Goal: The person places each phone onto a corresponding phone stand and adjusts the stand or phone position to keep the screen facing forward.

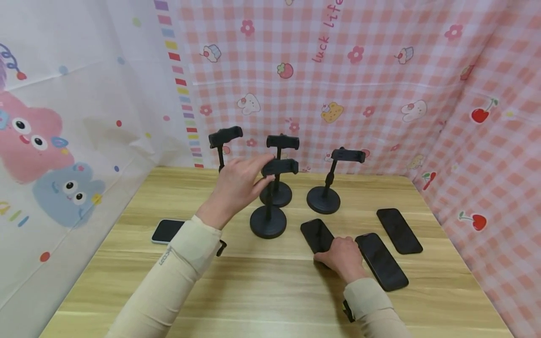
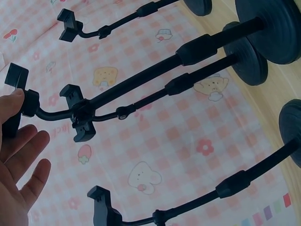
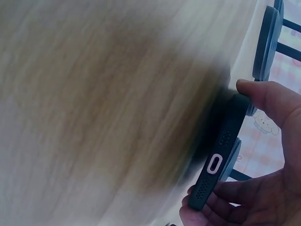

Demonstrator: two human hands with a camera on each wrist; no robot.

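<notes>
Black flat phone [image 1: 318,236], perhaps rubber-edged, sits in right fingers [image 3: 235,190].

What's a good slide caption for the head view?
Left fingers grip a black stand; right fingers hold a black phone.

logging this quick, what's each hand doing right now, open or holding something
Left hand: closed, pinching the front phone stand at its clamp.
Right hand: closed, holding a black phone by its edges.

Bright head view, dimmer bluish wrist views.
</notes>
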